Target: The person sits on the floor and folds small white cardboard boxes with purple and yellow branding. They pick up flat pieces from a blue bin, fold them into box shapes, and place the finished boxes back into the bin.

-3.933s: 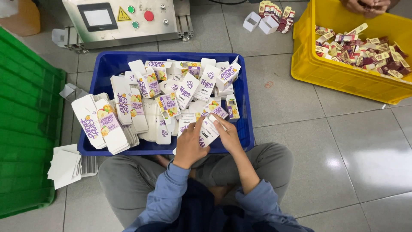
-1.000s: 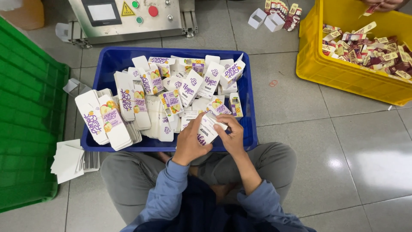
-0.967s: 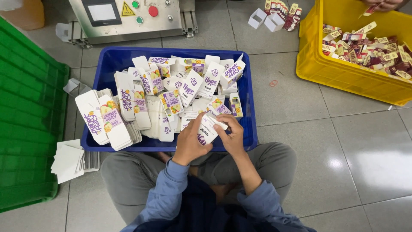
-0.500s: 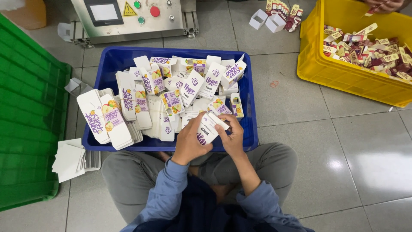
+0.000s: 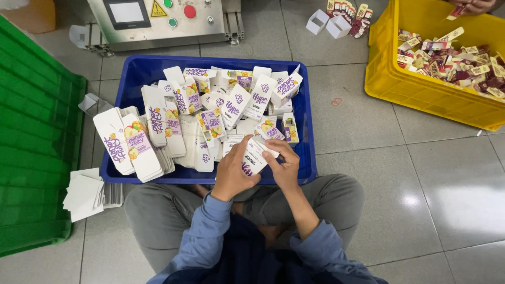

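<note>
Folding a small white-and-purple carton (image 5: 252, 158), the seated person holds it just above the near rim of the blue crate (image 5: 134, 79), at the centre of the frame. The left hand (image 5: 234, 176) wraps the carton's body in a closed grip, while the right hand (image 5: 284, 163) pinches the end flap between fingertips and thumb. To do this well, the left hand should likely keep the body square while the right presses the flap along its crease and tucks it in straight, without crushing the walls. Flat carton blanks (image 5: 129, 144) lean in the crate's left part; a yellow crate (image 5: 421, 84) sits upper right.
</note>
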